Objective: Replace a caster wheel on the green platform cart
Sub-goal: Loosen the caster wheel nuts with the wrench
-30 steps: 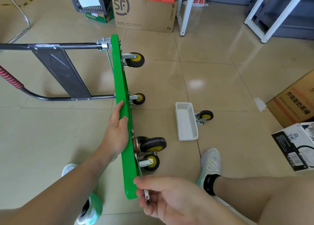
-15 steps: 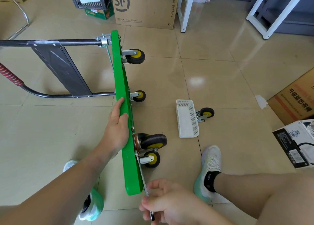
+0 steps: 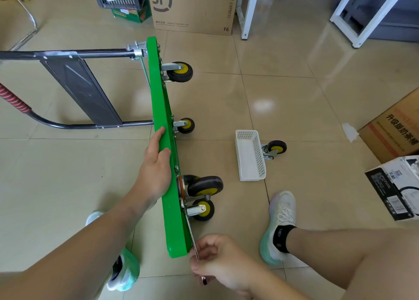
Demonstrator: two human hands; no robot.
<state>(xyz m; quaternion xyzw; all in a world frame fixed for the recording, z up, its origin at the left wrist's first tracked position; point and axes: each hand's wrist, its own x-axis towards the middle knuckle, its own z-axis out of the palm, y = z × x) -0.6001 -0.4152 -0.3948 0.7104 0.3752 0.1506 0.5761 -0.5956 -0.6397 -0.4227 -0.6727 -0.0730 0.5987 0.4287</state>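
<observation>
The green platform cart (image 3: 164,123) stands on its side edge, its casters pointing right. My left hand (image 3: 156,168) grips its top edge near the middle. My right hand (image 3: 217,261) holds a thin metal wrench (image 3: 192,238) that runs up along the deck's underside to the base of the nearest small caster (image 3: 203,210). A larger black caster (image 3: 204,186) sits just above it. Two more casters (image 3: 180,72) (image 3: 186,125) are mounted farther along the deck. A loose caster (image 3: 275,147) lies on the floor behind a white basket (image 3: 250,155).
The cart's black folding handle (image 3: 74,86) lies out to the left. My feet in light sneakers (image 3: 281,225) (image 3: 122,270) flank the cart. Cardboard boxes (image 3: 192,7) (image 3: 394,129) and a black-and-white carton (image 3: 394,186) stand at the back and right; white frame legs (image 3: 248,9) at the back.
My right hand has slid down and slightly right along the wrench, away from the cart's near corner. The left hand stays put on the edge.
</observation>
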